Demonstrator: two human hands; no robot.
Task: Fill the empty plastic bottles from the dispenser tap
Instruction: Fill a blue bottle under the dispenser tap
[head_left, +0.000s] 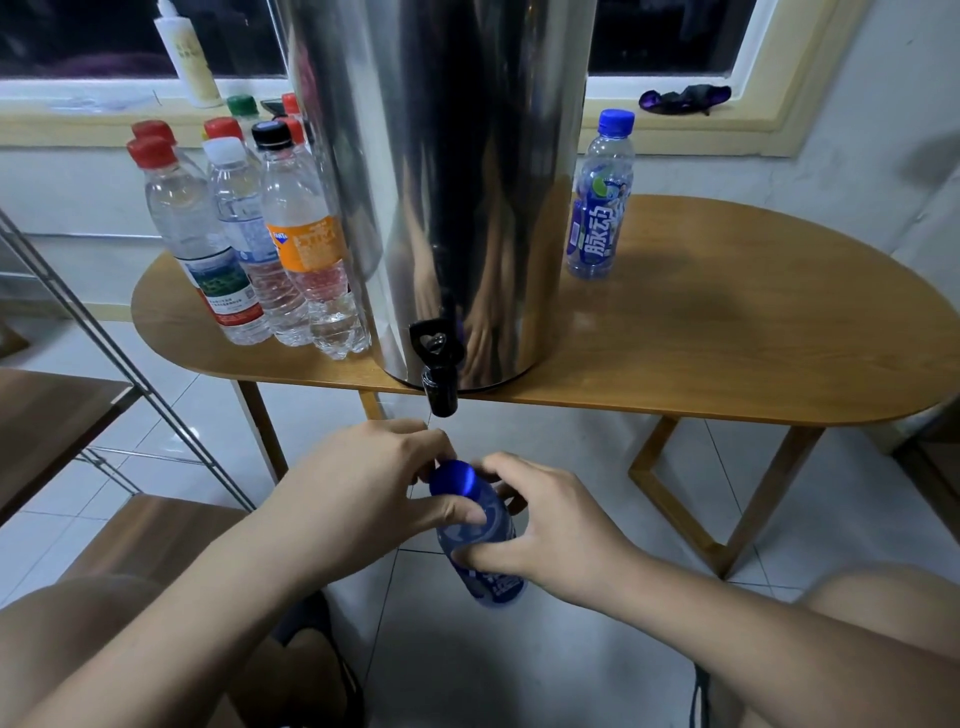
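Note:
A tall steel dispenser (457, 182) stands on the wooden table (727, 332), its black tap (439, 374) jutting over the front edge. Below the tap I hold a blue-labelled plastic bottle (480, 540) with a blue cap (453, 478), tilted toward me. My left hand (374, 488) has its fingers around the cap. My right hand (540, 525) grips the bottle's body. A second blue-capped bottle (600, 202) stands on the table right of the dispenser. Several capped clear bottles (260, 239) cluster to the left.
A white squeeze bottle (187, 52) and a dark cloth (685, 98) lie on the window sill behind. A metal-framed wooden shelf (67, 415) stands at the left. My knees show at the bottom, above a tiled floor (519, 649).

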